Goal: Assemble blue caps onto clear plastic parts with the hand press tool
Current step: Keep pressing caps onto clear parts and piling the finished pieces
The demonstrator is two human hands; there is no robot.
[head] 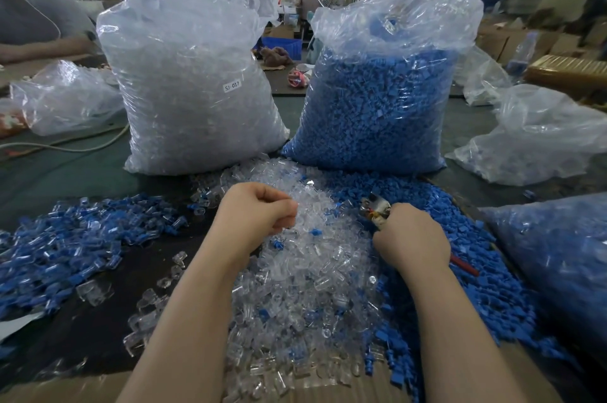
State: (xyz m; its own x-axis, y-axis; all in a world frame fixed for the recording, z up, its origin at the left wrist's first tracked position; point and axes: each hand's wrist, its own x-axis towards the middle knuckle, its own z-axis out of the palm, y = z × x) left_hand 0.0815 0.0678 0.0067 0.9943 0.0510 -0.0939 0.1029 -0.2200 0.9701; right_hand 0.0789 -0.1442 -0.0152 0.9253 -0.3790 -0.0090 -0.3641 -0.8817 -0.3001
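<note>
Showing a worktable (pixel 82 169) covered in dark green sheeting, viewed from the head camera. The left hand (pixel 259 215) hovers over a loose heap of small clear plastic parts (pixel 305 271) at centre, its fingers curled inward; whether they pinch a part cannot be told. The right hand (pixel 412 238) grips a metal hand press tool (pixel 376 207), fingers wrapped round its handles, a red handle end (pixel 464 266) protruding behind the palm; the tool's head points up and left, over the boundary between the clear heap and a loose heap of small blue plastic caps (pixel 460 238) to the right. A pile of assembled clear-and-blue pieces (pixel 75 238) lies at left. Behind the heaps stand two tall transparent plastic sacks: one of clear parts (pixel 193 90) bearing a white label reading "SJ-017" (pixel 232 86), one of blue caps (pixel 381 100). A further bag of blue pieces (pixel 558 261) lies at right.
</note>
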